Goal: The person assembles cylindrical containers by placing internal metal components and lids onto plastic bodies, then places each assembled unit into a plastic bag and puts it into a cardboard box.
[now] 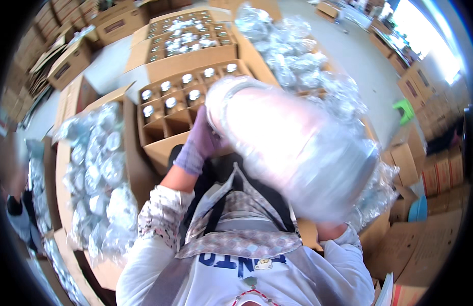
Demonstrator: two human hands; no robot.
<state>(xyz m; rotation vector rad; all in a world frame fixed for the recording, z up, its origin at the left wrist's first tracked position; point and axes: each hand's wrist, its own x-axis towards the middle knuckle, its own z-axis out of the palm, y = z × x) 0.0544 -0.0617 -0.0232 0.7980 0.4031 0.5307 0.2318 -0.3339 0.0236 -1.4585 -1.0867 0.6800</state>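
A large, roughly cylindrical bundle in clear plastic [274,134] is held slantwise before my chest, blurred and glaring with light. My left hand [204,137], in a purple glove, grips its upper left end. Of my right arm, the wrist [330,230] shows at the bundle's lower right end; the bundle hides the right hand, so its grasp cannot be seen. Just beyond my left hand is an open cardboard box [171,151] with dividers. Several silver-capped bottles [194,95] stand in its cells, and some front cells hold nothing.
Plastic-wrapped items [94,164] fill a carton on the left, and more wrapped items [297,57] lie on the right. Behind stands another divided carton [192,57] of capped bottles. A green stool [404,111] and a blue basin [417,209] are at right. At far left a person [20,218] is partly visible.
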